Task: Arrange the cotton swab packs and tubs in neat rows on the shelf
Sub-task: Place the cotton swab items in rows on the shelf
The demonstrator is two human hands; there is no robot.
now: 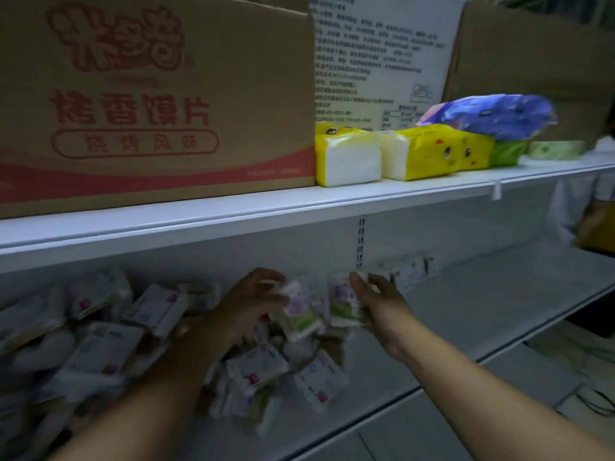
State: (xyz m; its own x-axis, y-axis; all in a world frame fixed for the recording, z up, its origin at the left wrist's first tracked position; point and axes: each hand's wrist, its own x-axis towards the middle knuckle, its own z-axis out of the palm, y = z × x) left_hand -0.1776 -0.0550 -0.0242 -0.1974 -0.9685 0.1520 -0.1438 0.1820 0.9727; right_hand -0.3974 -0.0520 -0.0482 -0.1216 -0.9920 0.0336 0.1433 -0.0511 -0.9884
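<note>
Several cotton swab packs (106, 351) lie in a loose heap on the left half of the white lower shelf (482, 311). My left hand (246, 304) holds a purple-and-green swab pack (301, 311) above the heap. Just to its right, my right hand (376, 301) grips a second swab pack (342, 304) of the same kind, held upright. Both packs are close together near the shelf's back wall. A few more packs (406, 271) stand against the back wall to the right. The frame is blurred.
The upper shelf (332, 201) carries a large cardboard box (149, 94), yellow tissue packs (399, 154), a blue-purple pack (492, 116) and a roll of tape (555, 149). The right part of the lower shelf is bare white surface.
</note>
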